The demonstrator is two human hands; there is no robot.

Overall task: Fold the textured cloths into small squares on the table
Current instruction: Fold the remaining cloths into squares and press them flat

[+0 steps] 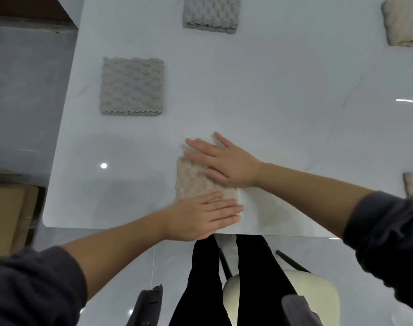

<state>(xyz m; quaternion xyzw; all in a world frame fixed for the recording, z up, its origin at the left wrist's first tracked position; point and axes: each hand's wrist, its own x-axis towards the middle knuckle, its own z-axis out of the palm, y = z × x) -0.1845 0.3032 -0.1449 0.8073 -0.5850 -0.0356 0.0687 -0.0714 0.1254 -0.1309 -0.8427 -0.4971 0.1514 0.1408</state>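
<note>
Pressing the folded beige cloth (193, 182) flat near the desk's (271, 90) front edge with left grip (200, 215) and right grip (226, 163): palms down, fingers straight, nothing grasped. Likely final smoothing; next, lifting off gently to keep the square.

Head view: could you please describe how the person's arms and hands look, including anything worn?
Both hands are bare: the left hand and the right hand show no gloves, rings or watch. Each arm wears a dark grey sleeve, the left sleeve and the right sleeve, pushed up so the forearms are uncovered.
</note>
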